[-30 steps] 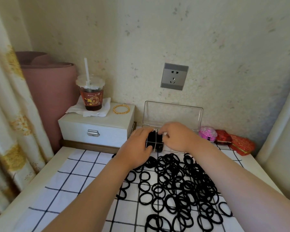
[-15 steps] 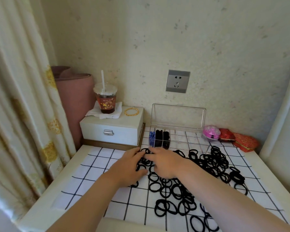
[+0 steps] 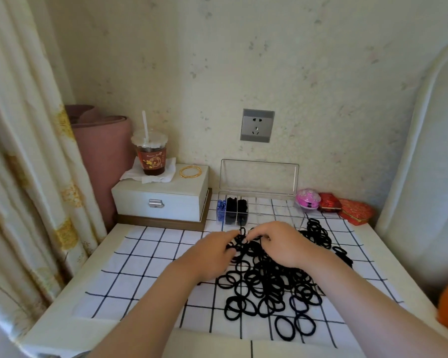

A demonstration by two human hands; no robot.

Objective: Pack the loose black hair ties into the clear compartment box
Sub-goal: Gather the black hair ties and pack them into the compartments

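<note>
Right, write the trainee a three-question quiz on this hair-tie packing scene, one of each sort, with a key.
1. Short answer: in the clear compartment box, which end holds the packed black ties, left or right?
2. True or false: the box is closed.
3. Pick one: the left hand and the right hand are
A) inside the box
B) on the loose hair ties in front of it
C) on the white drawer case

Key: 1 left; 2 false; 3 B
</note>
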